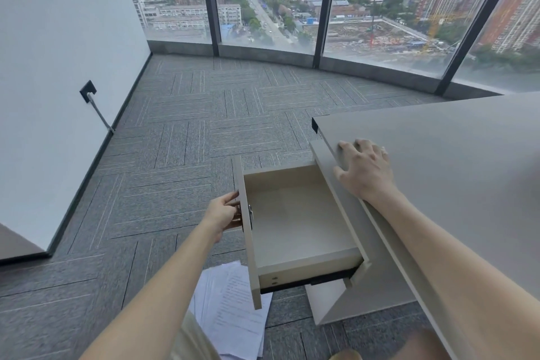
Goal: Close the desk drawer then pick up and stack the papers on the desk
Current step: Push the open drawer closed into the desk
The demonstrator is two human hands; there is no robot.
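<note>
Barely started, from where I'm standing. Over on the left, the left hand is curled around the drawer front's outer face, fingers by the little lock, arm stretched out ready to shove. The drawer is pulled all the way out and empty. The papers are fanned out on the carpet under it, not picked up yet. To the right, the right hand lies flat and released on the counter edge, bracing.
</note>
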